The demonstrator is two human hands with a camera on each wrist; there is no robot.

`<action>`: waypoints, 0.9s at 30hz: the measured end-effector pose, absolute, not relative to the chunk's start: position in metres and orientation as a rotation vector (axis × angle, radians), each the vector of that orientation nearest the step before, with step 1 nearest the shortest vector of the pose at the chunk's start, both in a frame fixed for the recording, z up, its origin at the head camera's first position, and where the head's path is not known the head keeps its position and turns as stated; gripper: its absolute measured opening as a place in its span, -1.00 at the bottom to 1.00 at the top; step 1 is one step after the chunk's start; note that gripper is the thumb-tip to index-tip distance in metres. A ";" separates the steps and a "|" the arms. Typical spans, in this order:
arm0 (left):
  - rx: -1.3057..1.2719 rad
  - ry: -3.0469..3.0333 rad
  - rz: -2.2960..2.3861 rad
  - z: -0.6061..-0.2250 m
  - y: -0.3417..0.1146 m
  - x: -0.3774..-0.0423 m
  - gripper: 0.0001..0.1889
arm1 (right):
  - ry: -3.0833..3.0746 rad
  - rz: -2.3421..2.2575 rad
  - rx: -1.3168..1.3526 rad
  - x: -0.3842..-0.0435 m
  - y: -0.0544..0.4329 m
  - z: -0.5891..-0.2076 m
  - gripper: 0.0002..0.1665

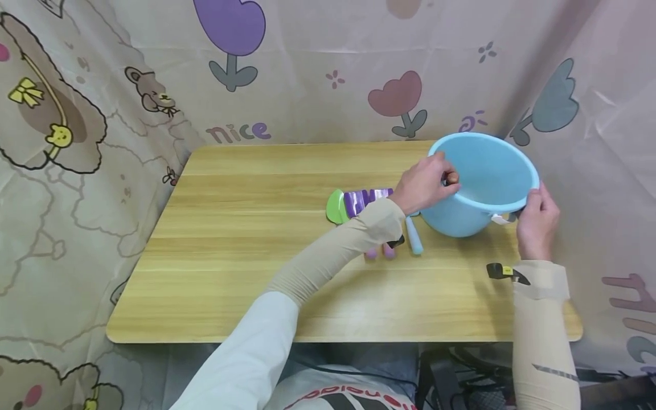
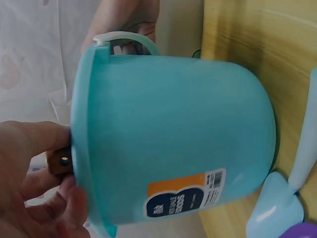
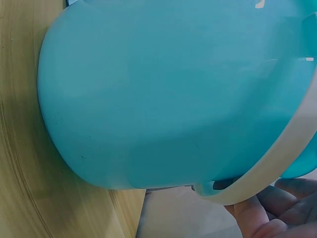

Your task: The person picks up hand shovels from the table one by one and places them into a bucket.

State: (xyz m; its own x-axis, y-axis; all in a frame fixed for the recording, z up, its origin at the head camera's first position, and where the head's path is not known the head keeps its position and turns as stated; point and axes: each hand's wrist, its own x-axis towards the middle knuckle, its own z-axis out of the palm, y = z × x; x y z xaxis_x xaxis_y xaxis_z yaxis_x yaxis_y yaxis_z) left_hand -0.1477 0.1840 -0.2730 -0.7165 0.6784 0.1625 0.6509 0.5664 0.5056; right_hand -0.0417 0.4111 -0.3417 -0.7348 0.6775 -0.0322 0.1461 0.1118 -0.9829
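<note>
Bucket (image 2: 168, 124) and brown piece (image 2: 60, 161) are held together at the right rear of the table (image 1: 230, 256), the bucket stood on the wood with its mouth up. By the left hand (image 1: 425, 183) the piece is pinched at the near-left rim, thumb and fingers curled round it; whether it is joined to anything hidden behind the rim cannot be told. By the right hand (image 1: 537, 222) the right rim is gripped beside the handle (image 3: 272, 173), fingers bent. The step in hand is judged to be a steadying of the bucket while the piece is handled at its edge; for the next move, a firm right grip seems called for, as the bucket could be tipped by a pull.

On the table, a green piece (image 1: 336, 207), purple pieces (image 1: 357, 203) and a blue tool (image 1: 414, 236) are seen left of the bucket, partly covered by the left sleeve (image 1: 338, 250). At left, back and right, the table is bounded by a printed curtain (image 1: 318, 45); dark gear (image 1: 441, 370) is glimpsed below its front edge.
</note>
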 end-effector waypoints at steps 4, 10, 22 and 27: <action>1.103 2.776 0.824 -0.280 0.185 -0.149 -0.86 | -1.996 1.617 -0.812 -0.043 0.408 -0.345 -0.51; 1.023 2.785 0.827 -0.283 0.185 -0.154 -0.80 | -1.999 1.597 -0.806 -0.045 0.406 -0.346 -0.50; 0.984 2.687 0.944 -0.278 0.170 -0.155 -0.70 | -1.967 1.621 -0.784 -0.046 0.403 -0.346 -0.51; 0.943 2.605 1.057 -0.266 0.137 -0.161 -0.71 | -1.930 1.646 -0.731 -0.045 0.401 -0.340 -0.51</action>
State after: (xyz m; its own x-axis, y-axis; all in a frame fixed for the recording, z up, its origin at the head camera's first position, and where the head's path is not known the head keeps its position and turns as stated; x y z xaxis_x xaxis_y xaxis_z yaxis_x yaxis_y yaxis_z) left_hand -0.1614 0.1370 -0.2661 -0.7838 0.6170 0.0709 0.4921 0.5472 0.6770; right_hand -0.0445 0.4009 -0.3402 -0.7329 0.6798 0.0280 0.0797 0.1267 -0.9887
